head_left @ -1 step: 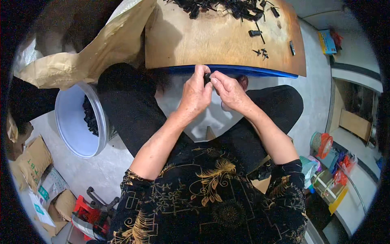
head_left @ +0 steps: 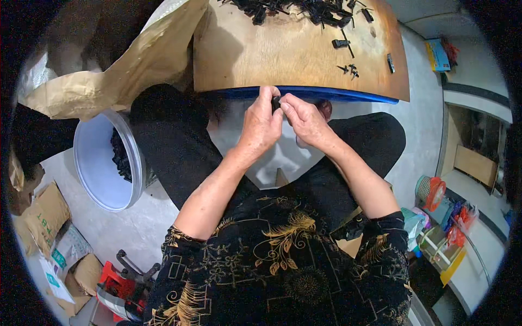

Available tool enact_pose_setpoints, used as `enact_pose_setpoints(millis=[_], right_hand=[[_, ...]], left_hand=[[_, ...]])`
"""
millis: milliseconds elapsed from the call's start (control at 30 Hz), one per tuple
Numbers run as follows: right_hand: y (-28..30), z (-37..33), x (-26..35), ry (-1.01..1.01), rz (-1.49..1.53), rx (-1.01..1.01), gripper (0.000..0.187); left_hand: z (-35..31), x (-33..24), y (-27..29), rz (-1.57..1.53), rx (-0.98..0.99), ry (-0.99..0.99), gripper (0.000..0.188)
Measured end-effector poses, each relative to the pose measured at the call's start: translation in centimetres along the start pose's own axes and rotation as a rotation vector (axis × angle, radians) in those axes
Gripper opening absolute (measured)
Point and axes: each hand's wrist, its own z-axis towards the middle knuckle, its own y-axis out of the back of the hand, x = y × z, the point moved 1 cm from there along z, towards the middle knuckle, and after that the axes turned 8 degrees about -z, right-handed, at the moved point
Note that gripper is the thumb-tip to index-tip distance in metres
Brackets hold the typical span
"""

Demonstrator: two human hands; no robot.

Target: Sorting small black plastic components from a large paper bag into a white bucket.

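Observation:
Close together at the near edge of the wooden board [head_left: 304,54], my left hand [head_left: 261,122] and my right hand [head_left: 307,122] meet around a small black plastic part [head_left: 276,103]. The left fingers are closed on it from one side. My right thumb and fingertips pinch at its other side. Most of the part is hidden by the fingers, so its exact kind does not show. On the board lie a heap of black plastic pieces [head_left: 304,11], a black part with a thin stem [head_left: 341,43] and several small black pins [head_left: 353,70].
A small dark piece [head_left: 391,63] lies near the board's right edge, and a blue rim [head_left: 337,96] runs under its front. To the left stands a white bucket [head_left: 100,185] with black parts inside. Brown paper [head_left: 125,65] hangs beside the board. Bags [head_left: 51,217] sit lower left.

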Motion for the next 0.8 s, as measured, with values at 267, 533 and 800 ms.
enact_pose_setpoints(millis=[267,533,800], right_hand=[[-0.1,1.2,-0.4,-0.007,0.179,-0.143,0.021],[1.8,-0.4,0.9,-0.266,0.685,0.031,0.017],[1.8,-1.0,0.5,-0.153,0.728,-0.021,0.021]], left_hand=[[1.5,0.2,0.4,-0.591,-0.075,0.099,0.028],[0.8,-0.6,1.6,-1.179,0.042,0.240,0.032],[0.2,0.1,0.9,-1.030,0.274,0.307,0.035]])
